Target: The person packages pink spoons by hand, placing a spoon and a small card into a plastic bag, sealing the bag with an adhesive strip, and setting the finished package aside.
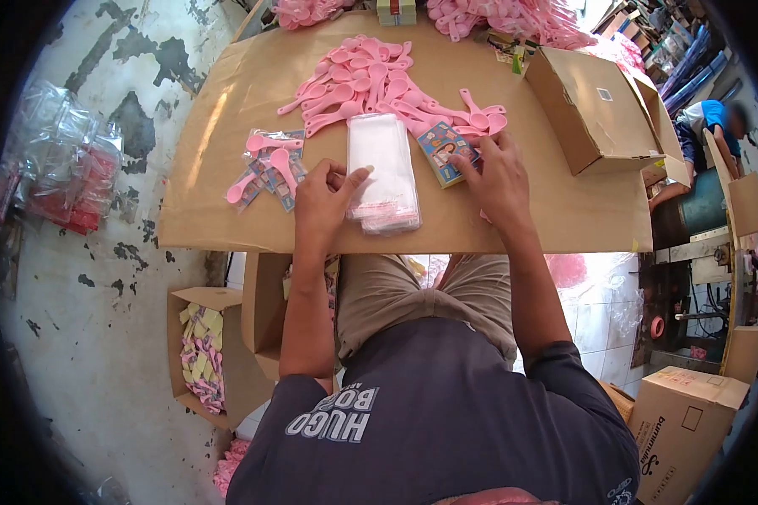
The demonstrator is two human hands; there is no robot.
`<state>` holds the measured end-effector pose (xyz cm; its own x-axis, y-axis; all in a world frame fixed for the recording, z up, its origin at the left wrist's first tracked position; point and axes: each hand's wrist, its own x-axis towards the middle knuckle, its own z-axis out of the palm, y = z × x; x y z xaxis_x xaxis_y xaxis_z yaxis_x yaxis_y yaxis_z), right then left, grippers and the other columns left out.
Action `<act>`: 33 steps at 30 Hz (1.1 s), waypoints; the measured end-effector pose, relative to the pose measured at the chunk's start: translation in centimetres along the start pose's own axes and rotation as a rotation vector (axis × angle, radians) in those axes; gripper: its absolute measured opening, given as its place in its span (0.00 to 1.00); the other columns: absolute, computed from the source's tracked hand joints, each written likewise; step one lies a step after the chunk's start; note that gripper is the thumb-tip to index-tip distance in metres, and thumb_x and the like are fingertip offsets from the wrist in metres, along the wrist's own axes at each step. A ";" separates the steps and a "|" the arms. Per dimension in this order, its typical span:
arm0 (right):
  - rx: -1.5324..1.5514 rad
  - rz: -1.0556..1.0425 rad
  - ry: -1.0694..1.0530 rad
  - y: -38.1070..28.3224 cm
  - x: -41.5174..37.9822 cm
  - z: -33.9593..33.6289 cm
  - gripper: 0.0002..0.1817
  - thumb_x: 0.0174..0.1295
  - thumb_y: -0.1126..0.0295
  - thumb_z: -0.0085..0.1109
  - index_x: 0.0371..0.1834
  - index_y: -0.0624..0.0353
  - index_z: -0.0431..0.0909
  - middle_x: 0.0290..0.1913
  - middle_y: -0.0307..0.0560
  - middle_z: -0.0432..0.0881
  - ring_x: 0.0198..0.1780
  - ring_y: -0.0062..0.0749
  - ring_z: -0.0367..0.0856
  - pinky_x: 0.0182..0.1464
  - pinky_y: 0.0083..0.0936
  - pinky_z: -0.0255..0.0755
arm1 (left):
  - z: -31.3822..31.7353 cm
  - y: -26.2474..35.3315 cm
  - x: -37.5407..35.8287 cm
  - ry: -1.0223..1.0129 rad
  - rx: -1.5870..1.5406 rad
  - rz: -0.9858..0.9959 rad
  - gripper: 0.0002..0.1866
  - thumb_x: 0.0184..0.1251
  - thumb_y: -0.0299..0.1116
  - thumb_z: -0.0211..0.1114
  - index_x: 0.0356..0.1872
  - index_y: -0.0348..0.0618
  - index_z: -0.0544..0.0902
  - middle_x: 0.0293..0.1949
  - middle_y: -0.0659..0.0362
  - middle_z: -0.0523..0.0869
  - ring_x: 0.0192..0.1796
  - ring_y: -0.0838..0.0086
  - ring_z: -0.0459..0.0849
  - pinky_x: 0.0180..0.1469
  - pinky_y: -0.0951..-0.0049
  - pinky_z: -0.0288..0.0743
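Your left hand (324, 200) lies half open, its thumb touching the edge of the stack of clear bags (383, 172) in the middle of the brown table (210, 168). Your right hand (499, 181) is spread open, fingertips on a small picture card (443, 151). Pink spoons (370, 84) are heaped behind. An open box (594, 109) sits to the right. The floor (101, 353) is grey and chipped.

A stack of clear plastic bags (382, 171) is laid flat at the table's middle. A printed card (443, 151) is tilted just beside it, against pink spoons (370, 84).
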<state>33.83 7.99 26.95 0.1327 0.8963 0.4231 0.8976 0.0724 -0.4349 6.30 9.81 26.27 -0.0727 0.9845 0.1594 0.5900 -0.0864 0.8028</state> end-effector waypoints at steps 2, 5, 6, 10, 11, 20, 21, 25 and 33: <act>-0.046 0.012 -0.012 0.1 0.3 0.4 0.21 0.63 0.55 0.73 0.46 0.62 0.83 0.50 0.51 0.79 0.54 0.46 0.79 0.54 0.42 0.76 | 0.4 0.0 0.5 -0.014 0.042 0.007 0.21 0.64 0.45 0.79 0.37 0.33 0.86 0.26 0.61 0.83 0.28 0.79 0.78 0.31 0.73 0.73; 0.028 0.037 0.034 0.2 0.3 0.5 0.19 0.64 0.58 0.73 0.45 0.63 0.82 0.49 0.51 0.79 0.55 0.48 0.78 0.55 0.44 0.75 | 0.0 0.4 0.7 -0.030 -0.106 -0.110 0.19 0.63 0.41 0.80 0.36 0.33 0.85 0.24 0.61 0.83 0.27 0.79 0.77 0.31 0.74 0.73; 0.104 0.041 0.037 0.4 0.3 0.5 0.18 0.64 0.59 0.72 0.44 0.62 0.81 0.49 0.51 0.79 0.54 0.48 0.79 0.54 0.45 0.75 | -0.2 0.5 0.7 -0.005 -0.087 -0.114 0.18 0.63 0.40 0.80 0.34 0.32 0.85 0.23 0.61 0.83 0.26 0.79 0.77 0.31 0.74 0.73; 0.194 0.035 0.085 1.4 -0.1 0.5 0.13 0.66 0.64 0.70 0.42 0.63 0.82 0.48 0.51 0.81 0.53 0.50 0.79 0.52 0.45 0.74 | 0.0 -0.7 0.7 -0.006 -0.218 -0.079 0.15 0.66 0.36 0.77 0.35 0.31 0.88 0.22 0.59 0.84 0.27 0.79 0.79 0.32 0.72 0.74; 0.194 0.039 0.081 1.7 -0.3 0.4 0.13 0.66 0.64 0.70 0.42 0.63 0.82 0.48 0.51 0.81 0.53 0.50 0.79 0.52 0.45 0.74 | 0.1 -1.0 0.6 -0.009 -0.215 -0.082 0.15 0.66 0.36 0.77 0.35 0.31 0.88 0.22 0.59 0.84 0.27 0.79 0.79 0.32 0.72 0.74; 0.592 0.095 0.204 0.3 -3.0 -1.1 0.09 0.72 0.67 0.66 0.41 0.64 0.84 0.33 0.45 0.81 0.29 0.24 0.74 0.33 0.27 0.68 | -0.8 -1.1 -0.4 0.135 -0.120 0.015 0.13 0.71 0.32 0.73 0.49 0.33 0.89 0.33 0.58 0.89 0.34 0.78 0.83 0.40 0.75 0.78; 0.688 0.131 0.166 0.0 -3.3 -0.9 0.10 0.73 0.66 0.65 0.43 0.64 0.83 0.32 0.42 0.80 0.29 0.21 0.72 0.32 0.25 0.67 | -0.7 -1.1 -0.4 0.116 -0.204 -0.011 0.12 0.71 0.31 0.72 0.49 0.33 0.89 0.33 0.59 0.89 0.34 0.79 0.83 0.40 0.75 0.78; 1.060 0.167 0.031 -2.0 -3.5 0.2 0.11 0.77 0.65 0.62 0.46 0.63 0.81 0.28 0.36 0.78 0.28 0.14 0.68 0.30 0.21 0.64 | -0.3 -1.2 -0.6 0.018 -0.312 -0.041 0.10 0.71 0.31 0.72 0.46 0.34 0.89 0.33 0.62 0.89 0.33 0.82 0.81 0.38 0.77 0.76; 0.625 -0.190 -0.190 -6.0 -4.3 1.3 0.09 0.76 0.65 0.58 0.45 0.60 0.75 0.30 0.56 0.84 0.32 0.52 0.84 0.35 0.43 0.73 | -0.5 -2.1 -0.7 0.068 -0.307 -0.015 0.10 0.76 0.33 0.69 0.45 0.35 0.89 0.32 0.64 0.87 0.33 0.86 0.77 0.36 0.80 0.72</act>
<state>27.36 4.30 26.69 -0.1306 0.9004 0.4150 0.4787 0.4239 -0.7689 4.70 9.19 24.79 -0.1397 0.9745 0.1758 0.3189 -0.1238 0.9397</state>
